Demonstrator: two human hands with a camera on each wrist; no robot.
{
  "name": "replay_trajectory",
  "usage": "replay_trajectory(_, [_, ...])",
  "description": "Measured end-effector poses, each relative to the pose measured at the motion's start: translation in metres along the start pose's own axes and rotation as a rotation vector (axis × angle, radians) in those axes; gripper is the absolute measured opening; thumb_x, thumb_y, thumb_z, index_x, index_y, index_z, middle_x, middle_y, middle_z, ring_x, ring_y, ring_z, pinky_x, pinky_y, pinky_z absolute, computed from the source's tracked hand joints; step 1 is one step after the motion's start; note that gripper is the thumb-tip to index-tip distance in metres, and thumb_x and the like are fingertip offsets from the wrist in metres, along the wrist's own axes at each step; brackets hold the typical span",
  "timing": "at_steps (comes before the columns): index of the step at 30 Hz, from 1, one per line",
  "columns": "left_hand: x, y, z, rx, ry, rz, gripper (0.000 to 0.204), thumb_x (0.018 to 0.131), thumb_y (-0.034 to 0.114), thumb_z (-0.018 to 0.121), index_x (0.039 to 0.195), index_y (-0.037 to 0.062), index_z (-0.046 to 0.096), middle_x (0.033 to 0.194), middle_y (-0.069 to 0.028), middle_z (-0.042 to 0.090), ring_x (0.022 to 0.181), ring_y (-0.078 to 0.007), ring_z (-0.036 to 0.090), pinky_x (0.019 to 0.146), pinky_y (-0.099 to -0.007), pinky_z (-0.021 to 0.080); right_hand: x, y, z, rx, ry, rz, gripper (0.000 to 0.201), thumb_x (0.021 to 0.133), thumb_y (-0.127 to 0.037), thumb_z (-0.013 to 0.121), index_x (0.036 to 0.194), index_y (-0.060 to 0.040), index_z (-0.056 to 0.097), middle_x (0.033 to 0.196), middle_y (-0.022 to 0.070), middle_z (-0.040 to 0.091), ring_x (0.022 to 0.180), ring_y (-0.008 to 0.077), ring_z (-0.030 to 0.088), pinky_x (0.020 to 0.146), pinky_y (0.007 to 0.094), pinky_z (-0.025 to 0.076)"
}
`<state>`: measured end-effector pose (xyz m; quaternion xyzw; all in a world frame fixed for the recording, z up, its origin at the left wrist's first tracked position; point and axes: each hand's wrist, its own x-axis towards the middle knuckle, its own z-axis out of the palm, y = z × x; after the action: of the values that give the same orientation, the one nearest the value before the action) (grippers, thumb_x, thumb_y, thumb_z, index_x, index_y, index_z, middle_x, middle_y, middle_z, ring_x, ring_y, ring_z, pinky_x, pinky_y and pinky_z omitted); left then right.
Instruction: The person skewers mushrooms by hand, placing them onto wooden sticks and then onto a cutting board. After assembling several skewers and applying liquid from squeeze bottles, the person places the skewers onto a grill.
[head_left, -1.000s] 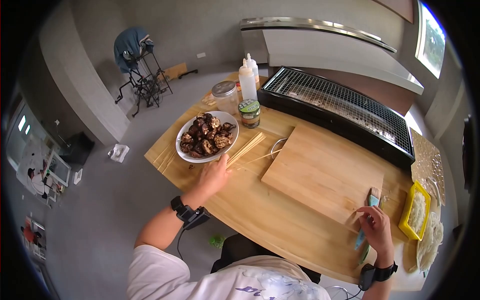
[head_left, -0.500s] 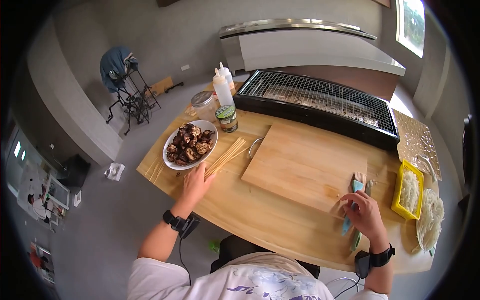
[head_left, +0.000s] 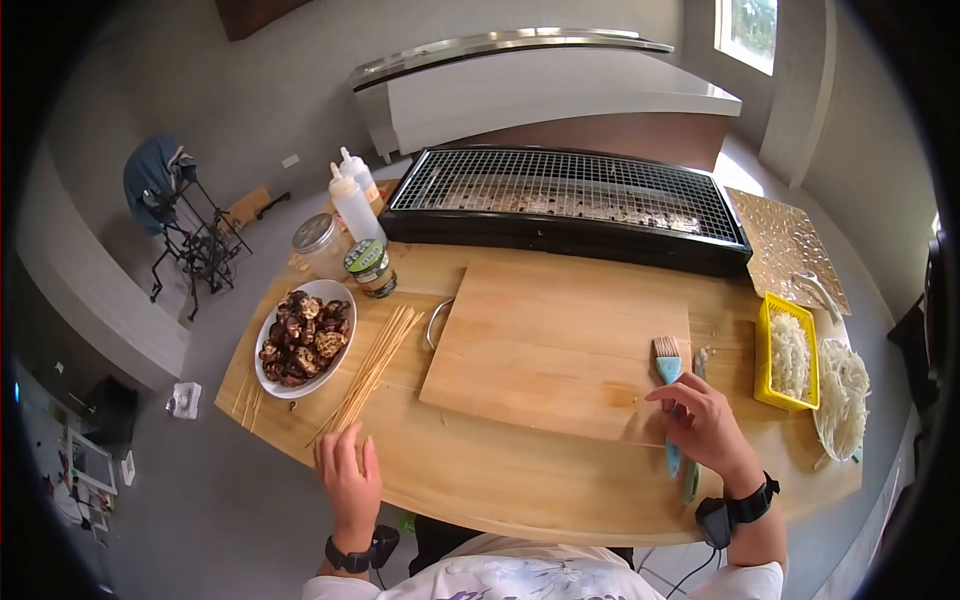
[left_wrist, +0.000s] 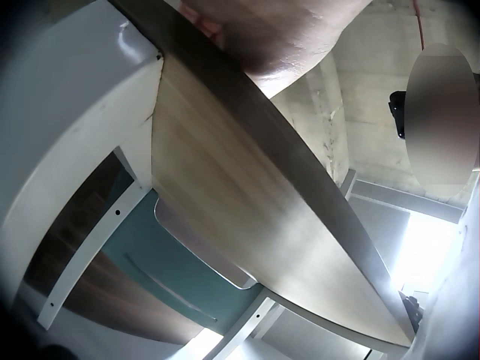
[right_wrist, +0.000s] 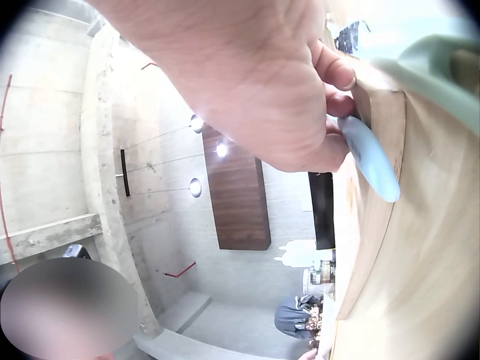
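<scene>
Head view shows the left hand point(head_left: 350, 492) with its fingers relaxed and open, just beside the near ends of the thin wooden sticks point(head_left: 372, 368). These are laid on the table point(head_left: 500, 490), between the plate point(head_left: 338, 291) and the board point(head_left: 560, 335). By the bent fingers of the right hand point(head_left: 703, 425), the brush point(head_left: 667, 370) is touched; whether it is gripped cannot be told. For good handling, the sticks should be kept loosely together, with pointed ends minded, and the brush should not be pushed against them.
</scene>
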<state>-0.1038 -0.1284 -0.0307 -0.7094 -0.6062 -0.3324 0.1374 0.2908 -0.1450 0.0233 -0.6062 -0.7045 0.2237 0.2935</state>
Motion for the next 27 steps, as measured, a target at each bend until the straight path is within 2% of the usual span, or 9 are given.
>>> replay_trajectory(6, [-0.016, 0.005, 0.010, -0.351, 0.009, -0.145, 0.005, 0.081, 0.006, 0.058, 0.080, 0.0033, 0.053, 0.063, -0.0062, 0.050, 0.050, -0.0148, 0.047, 0.047, -0.0264, 0.036, -0.001, 0.001, 0.002, -0.015, 0.081, 0.002, 0.026, 0.067, 0.005, 0.055, 0.088, -0.0093, 0.060, 0.076, 0.0049, 0.049, 0.063, 0.0191, 0.054, 0.056, 0.0282, 0.046])
replay_trajectory(10, [-0.013, -0.001, 0.007, -0.421, -0.040, -0.320, 0.014, 0.084, 0.009, 0.056, 0.075, 0.0038, 0.047, 0.062, -0.0034, 0.048, 0.050, -0.0090, 0.044, 0.045, -0.0234, 0.033, 0.000, 0.005, 0.005, -0.011, 0.084, -0.014, 0.023, 0.068, 0.006, 0.056, 0.086, -0.0075, 0.059, 0.073, 0.0051, 0.048, 0.061, 0.0179, 0.052, 0.055, 0.0270, 0.045])
replay_trajectory(12, [0.000, 0.002, 0.007, -0.884, -0.145, -0.581, 0.019, 0.087, 0.011, 0.054, 0.073, 0.0052, 0.043, 0.061, 0.0011, 0.045, 0.049, -0.0049, 0.041, 0.044, -0.0206, 0.031, 0.002, 0.005, 0.004, -0.018, 0.081, -0.038, 0.022, 0.068, 0.006, 0.056, 0.085, -0.0070, 0.059, 0.072, 0.0053, 0.048, 0.060, 0.0175, 0.052, 0.055, 0.0265, 0.044])
replay_trajectory(14, [0.014, 0.013, -0.008, -1.090, -0.238, -0.610, 0.015, 0.088, 0.010, 0.053, 0.077, 0.0046, 0.045, 0.062, 0.0037, 0.043, 0.050, -0.0027, 0.039, 0.045, -0.0176, 0.031, 0.002, 0.005, 0.005, -0.001, 0.143, -0.017, 0.020, 0.069, 0.006, 0.054, 0.084, -0.0059, 0.059, 0.070, 0.0058, 0.048, 0.059, 0.0166, 0.051, 0.053, 0.0257, 0.042])
replay_trajectory(18, [0.030, 0.009, -0.025, -1.029, -0.153, -0.362, 0.009, 0.085, 0.009, 0.056, 0.086, 0.0021, 0.050, 0.062, 0.0004, 0.047, 0.051, -0.0057, 0.044, 0.047, -0.0184, 0.036, 0.003, 0.004, 0.004, 0.008, 0.156, -0.030, 0.018, 0.070, 0.007, 0.053, 0.082, -0.0052, 0.059, 0.071, 0.0064, 0.049, 0.059, 0.0173, 0.051, 0.053, 0.0261, 0.041])
replay_trajectory(20, [0.047, 0.008, -0.034, -0.457, -0.181, -0.046, 0.014, 0.083, 0.008, 0.058, 0.094, 0.0017, 0.052, 0.068, -0.0049, 0.054, 0.053, -0.0123, 0.051, 0.051, -0.0226, 0.041, 0.003, 0.007, 0.007, 0.007, 0.190, -0.025, 0.017, 0.070, 0.007, 0.052, 0.081, -0.0047, 0.059, 0.071, 0.0070, 0.051, 0.059, 0.0181, 0.051, 0.054, 0.0266, 0.041])
replay_trajectory(22, [0.059, 0.009, -0.037, -0.340, -0.280, -0.034, 0.022, 0.081, 0.008, 0.059, 0.102, 0.0031, 0.053, 0.080, -0.0089, 0.057, 0.065, -0.0172, 0.057, 0.057, -0.0258, 0.045, 0.003, 0.006, 0.007, 0.010, 0.175, -0.028, 0.017, 0.070, 0.006, 0.052, 0.081, -0.0048, 0.058, 0.070, 0.0072, 0.051, 0.060, 0.0186, 0.051, 0.054, 0.0269, 0.042])
replay_trajectory(25, [0.079, 0.017, -0.037, -0.583, -0.371, 0.064, 0.021, 0.085, 0.012, 0.055, 0.105, 0.0036, 0.052, 0.088, -0.0071, 0.058, 0.077, -0.0152, 0.059, 0.062, -0.0265, 0.047, 0.003, 0.007, 0.009, -0.019, 0.221, -0.075, 0.015, 0.070, 0.005, 0.053, 0.081, -0.0048, 0.058, 0.069, 0.0073, 0.051, 0.061, 0.0178, 0.052, 0.054, 0.0265, 0.041])
replay_trajectory(27, [0.100, 0.028, -0.044, -1.229, -0.548, -0.161, 0.026, 0.090, 0.019, 0.050, 0.110, 0.0030, 0.049, 0.091, -0.0064, 0.057, 0.082, -0.0127, 0.057, 0.067, -0.0251, 0.046, 0.003, 0.009, 0.010, -0.016, 0.220, -0.081, 0.014, 0.070, 0.004, 0.054, 0.081, -0.0046, 0.058, 0.068, 0.0071, 0.050, 0.060, 0.0174, 0.051, 0.053, 0.0264, 0.041])
